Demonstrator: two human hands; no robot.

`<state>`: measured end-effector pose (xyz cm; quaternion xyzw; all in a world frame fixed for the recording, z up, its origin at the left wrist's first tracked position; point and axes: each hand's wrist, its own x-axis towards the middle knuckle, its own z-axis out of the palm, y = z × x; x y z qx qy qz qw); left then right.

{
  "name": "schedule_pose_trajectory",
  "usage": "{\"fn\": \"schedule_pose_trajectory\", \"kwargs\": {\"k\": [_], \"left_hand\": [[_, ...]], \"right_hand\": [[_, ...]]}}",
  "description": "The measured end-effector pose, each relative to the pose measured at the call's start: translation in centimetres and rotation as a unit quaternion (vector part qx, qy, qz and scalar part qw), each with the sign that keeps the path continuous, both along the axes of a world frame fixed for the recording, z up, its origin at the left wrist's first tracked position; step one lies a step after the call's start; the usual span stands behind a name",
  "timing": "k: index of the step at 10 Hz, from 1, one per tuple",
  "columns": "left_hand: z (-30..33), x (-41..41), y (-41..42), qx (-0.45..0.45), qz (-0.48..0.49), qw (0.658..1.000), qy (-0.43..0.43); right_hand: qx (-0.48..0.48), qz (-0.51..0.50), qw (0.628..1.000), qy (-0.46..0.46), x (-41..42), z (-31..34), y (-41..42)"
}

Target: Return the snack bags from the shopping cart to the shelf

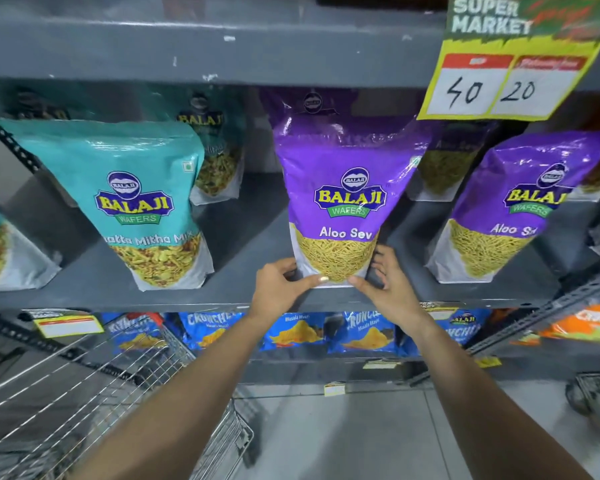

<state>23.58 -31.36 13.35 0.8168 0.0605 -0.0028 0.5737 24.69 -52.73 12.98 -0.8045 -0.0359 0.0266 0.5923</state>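
A purple Aloo Sev bag point(340, 188) stands upright on the grey shelf point(222, 292), near its front edge. My left hand point(281, 285) grips its bottom left corner, thumb across the front. My right hand point(388, 285) holds the bottom right corner, fingers behind the bag. A second purple Aloo Sev bag point(520, 209) leans on the same shelf to the right. A teal Khatta Mitha Mix bag point(142, 202) stands to the left. The wire shopping cart point(84, 393) is at lower left, below my left forearm; its contents are not visible.
More teal and purple bags stand behind the front row. Blue Crunchex chip bags point(298, 332) fill the shelf below. A yellow price sign point(506, 64) hangs at upper right. Another wire cart point(593, 396) sits at the right edge. Grey floor lies beneath.
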Motion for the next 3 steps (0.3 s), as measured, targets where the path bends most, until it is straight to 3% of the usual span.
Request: {"fn": "schedule_pose_trajectory", "kwargs": {"k": [2,3], "left_hand": [[0.7,-0.4,0.0,-0.013,-0.007,1.0,0.008],[1.3,-1.4,0.3,-0.059,0.035,0.998,-0.003]], "right_hand": [[0.0,-0.009,1.0,0.013,-0.5,0.5,0.2],[0.077,-0.096,0.992,-0.017,-2.9,1.1,0.8]]}}
